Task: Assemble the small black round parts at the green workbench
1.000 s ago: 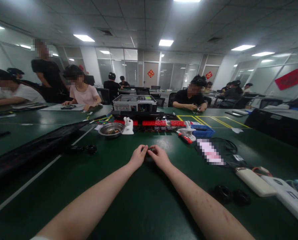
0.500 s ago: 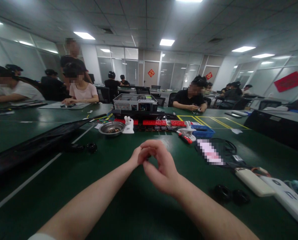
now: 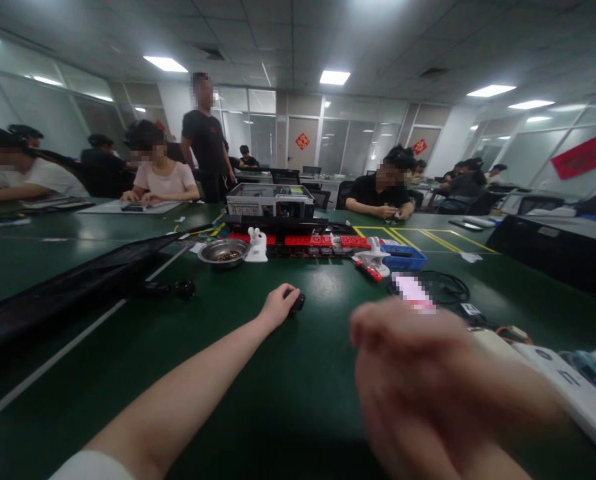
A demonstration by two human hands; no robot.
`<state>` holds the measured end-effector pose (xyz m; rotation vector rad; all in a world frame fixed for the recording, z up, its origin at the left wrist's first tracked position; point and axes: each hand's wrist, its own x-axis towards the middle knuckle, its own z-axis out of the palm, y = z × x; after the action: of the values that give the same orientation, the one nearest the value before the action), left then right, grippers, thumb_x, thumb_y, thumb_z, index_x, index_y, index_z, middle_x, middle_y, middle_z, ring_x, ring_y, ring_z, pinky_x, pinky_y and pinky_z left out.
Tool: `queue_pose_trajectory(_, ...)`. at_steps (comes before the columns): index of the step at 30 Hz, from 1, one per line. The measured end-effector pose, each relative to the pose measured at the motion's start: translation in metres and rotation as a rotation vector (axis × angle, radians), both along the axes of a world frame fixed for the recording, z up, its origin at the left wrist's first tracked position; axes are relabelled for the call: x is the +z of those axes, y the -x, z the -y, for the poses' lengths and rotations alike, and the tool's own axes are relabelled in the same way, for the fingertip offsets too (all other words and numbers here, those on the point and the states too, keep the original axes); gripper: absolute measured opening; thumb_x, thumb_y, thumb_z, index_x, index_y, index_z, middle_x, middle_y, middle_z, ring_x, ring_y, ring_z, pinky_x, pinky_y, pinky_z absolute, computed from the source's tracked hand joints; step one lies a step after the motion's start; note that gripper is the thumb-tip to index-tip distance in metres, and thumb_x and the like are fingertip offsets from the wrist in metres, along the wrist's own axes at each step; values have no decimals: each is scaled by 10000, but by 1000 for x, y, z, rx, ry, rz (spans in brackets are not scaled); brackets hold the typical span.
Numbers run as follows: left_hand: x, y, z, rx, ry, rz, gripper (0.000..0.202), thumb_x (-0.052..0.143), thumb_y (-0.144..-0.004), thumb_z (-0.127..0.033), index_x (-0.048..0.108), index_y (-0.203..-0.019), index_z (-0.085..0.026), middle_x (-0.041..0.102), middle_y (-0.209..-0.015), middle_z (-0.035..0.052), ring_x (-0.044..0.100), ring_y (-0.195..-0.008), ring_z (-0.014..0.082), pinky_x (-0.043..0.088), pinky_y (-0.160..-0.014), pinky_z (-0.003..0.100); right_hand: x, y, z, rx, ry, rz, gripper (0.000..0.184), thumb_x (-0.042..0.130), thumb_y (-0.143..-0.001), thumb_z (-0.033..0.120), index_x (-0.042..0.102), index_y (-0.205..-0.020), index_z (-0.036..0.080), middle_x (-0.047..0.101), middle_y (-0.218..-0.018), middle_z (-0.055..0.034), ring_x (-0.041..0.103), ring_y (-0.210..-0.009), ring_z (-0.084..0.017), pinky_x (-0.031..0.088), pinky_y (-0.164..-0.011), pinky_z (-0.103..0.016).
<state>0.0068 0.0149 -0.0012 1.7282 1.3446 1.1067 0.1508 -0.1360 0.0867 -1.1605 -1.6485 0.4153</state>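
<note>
My left hand (image 3: 277,305) reaches over the middle of the green table, its fingers closed round a small black rounded part (image 3: 299,302). Much of that part is hidden by the fingers, so its exact kind does not show. On the right, close to the camera, my right hand (image 3: 413,367) is smeared by motion; I cannot make out its fingers or whether they hold anything. To the left of my left hand lie a black ring-shaped part (image 3: 185,288) and a dark part (image 3: 154,289) beside it.
Ahead are a metal bowl (image 3: 223,255) of small pieces, a white stand (image 3: 257,247), a red-handled tool (image 3: 368,271) and a blue tray (image 3: 403,258). An open metal case (image 3: 271,200) stands behind. A long black panel (image 3: 68,277) lies left. Co-workers sit around the table.
My right hand has parted from my left and swung right and nearer the camera. The black part in my left hand now shows. A standing person in the background has moved right.
</note>
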Motion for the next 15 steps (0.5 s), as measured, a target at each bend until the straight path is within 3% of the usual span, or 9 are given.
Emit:
queue_pose_trajectory(3,6,1,5,77,-108,-3,279,393,-747,-390,531,-820,-160,565,-769,36,528,-714,155,423,-629,259,2,20,-64,74,22,-153,279,369,-758,469,473,-854,229,510,-744,-24,527,-671,-142,431,-512,-289)
queue_pose_trajectory(7,13,3,12,105,-274,-76,272,370,-761,-393,508,-851,-176,558,-822,38,522,-777,167,403,-698,273,-40,24,-136,-7,531,-201,363,335,-754,522,454,-788,180,511,-609,9,447,-424,-85,355,-367,-205)
queue_pose_trajectory(10,14,2,15,60,-343,-142,259,386,-758,-376,489,-896,-184,550,-860,37,513,-804,165,392,-720,272,-68,14,-151,209,873,-257,541,188,-744,632,460,-738,165,497,-461,8,371,-297,-81,270,-283,-192)
queue_pose_trajectory(13,13,0,15,-8,-366,-211,271,404,-753,-379,483,-926,-185,549,-866,34,510,-794,164,391,-713,275,-75,9,-149,366,922,-352,558,217,-736,644,471,-696,149,488,-412,6,347,-262,-72,247,-264,-183)
queue_pose_trajectory(15,12,-2,14,-27,-373,-233,289,400,-757,-391,483,-940,-184,551,-879,39,510,-810,169,389,-721,280,-75,10,-148,384,887,-381,494,286,-749,601,476,-745,146,506,-440,7,390,-286,-76,298,-284,-185)
